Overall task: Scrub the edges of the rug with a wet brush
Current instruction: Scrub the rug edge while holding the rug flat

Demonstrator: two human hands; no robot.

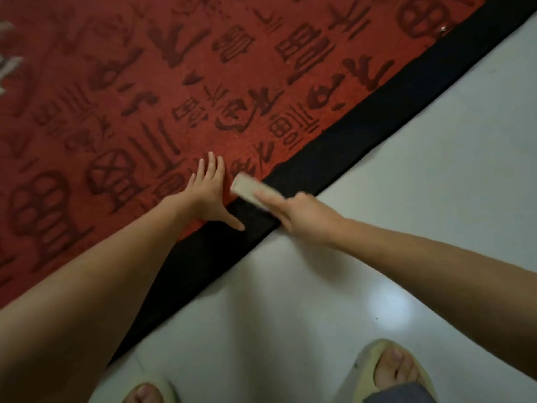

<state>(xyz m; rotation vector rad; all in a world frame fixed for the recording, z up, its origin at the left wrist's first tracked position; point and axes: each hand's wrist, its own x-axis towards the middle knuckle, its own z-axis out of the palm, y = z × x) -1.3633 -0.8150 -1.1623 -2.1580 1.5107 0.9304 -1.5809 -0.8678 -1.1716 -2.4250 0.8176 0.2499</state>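
A red rug (145,82) with dark character patterns fills the upper left. Its black border (363,120) runs diagonally from lower left to upper right. My left hand (207,193) lies flat on the rug with fingers spread, its thumb reaching onto the black border. My right hand (302,216) grips a pale rectangular brush (247,189), which rests on the black border just right of my left hand. The brush looks blurred from motion.
A pale glossy tiled floor (406,184) lies to the right of the rug edge. My two feet in light slippers (392,370) stand on the floor at the bottom. A small bright object (443,29) lies on the rug near the border, far upper right.
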